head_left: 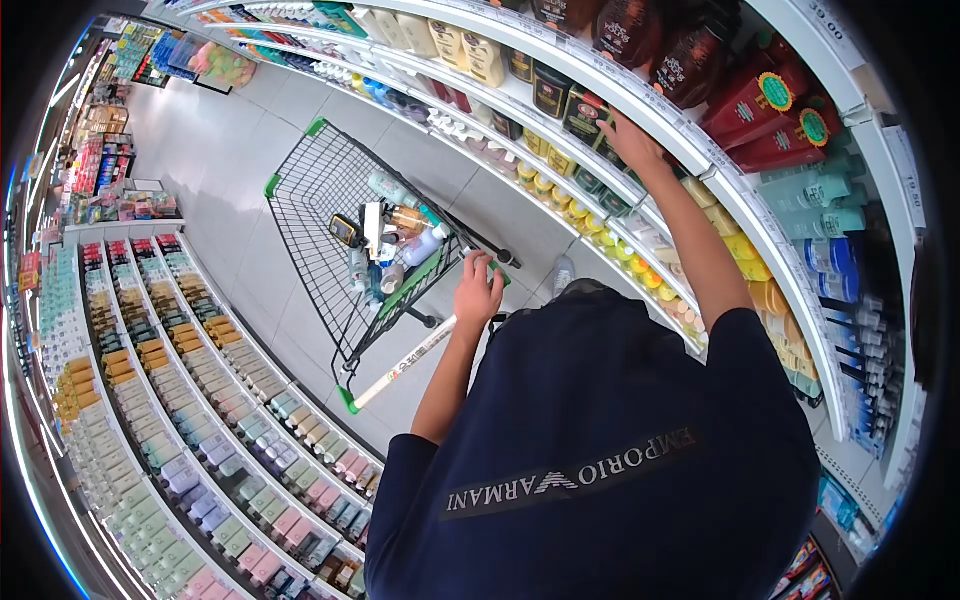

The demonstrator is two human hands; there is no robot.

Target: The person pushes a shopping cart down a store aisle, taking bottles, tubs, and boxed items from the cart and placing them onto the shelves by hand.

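My left hand [478, 290] is wrapped round the right end of the shopping cart handle [410, 360], a white bar with green ends. The wire shopping cart [310, 230] stands in front of me, holding several bottles and packages. Among these are a white box [374, 230] and a pale lilac bottle [424, 245]. My right hand [632, 140] reaches into the shelf on the right, its fingers stretched out at a dark green bottle [585, 112] with a gold label. Whether the fingertips touch it I cannot tell.
The right shelf rack [740, 190] curves close beside me, with rows of dark, red and yellow bottles. On the left stands another rack [190, 400] of small pastel packages. Grey tiled floor [220, 150] runs between them. More displays [100, 160] line the far left.
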